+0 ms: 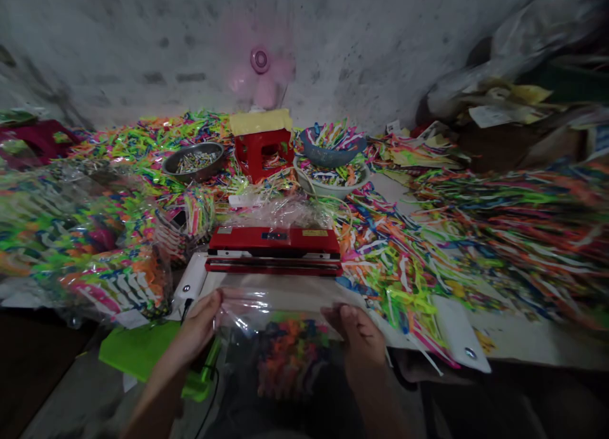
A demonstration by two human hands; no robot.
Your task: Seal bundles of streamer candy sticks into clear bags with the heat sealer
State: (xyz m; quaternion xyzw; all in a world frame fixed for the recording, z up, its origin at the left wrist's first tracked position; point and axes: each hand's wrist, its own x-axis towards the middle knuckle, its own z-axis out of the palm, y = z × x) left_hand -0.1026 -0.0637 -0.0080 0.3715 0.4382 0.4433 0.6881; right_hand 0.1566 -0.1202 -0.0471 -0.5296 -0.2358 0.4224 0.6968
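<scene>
A clear plastic bag (pixel 245 309) is stretched between my two hands, with a bundle of colourful rubbery strips (pixel 290 356) inside its lower part. My left hand (pixel 202 321) pinches one upper corner, and my right hand (pixel 359 334) grips the opposite corner. The bag's upper edge lies just in front of a red bag sealer (pixel 275 245) on the table, apart from its sealing bar as far as I can see. Motion blur softens the bag's contents and my right hand.
Filled bags (pixel 118 280) are piled at left. Behind the sealer stand a metal bowl (pixel 193 162), a red stool (pixel 264 153), a spinning pink fan (pixel 260 61) and stacked basins (pixel 333 176). Loose colourful strips (pixel 394 261) cover the right side. A green stool (pixel 143 350) sits below the table edge.
</scene>
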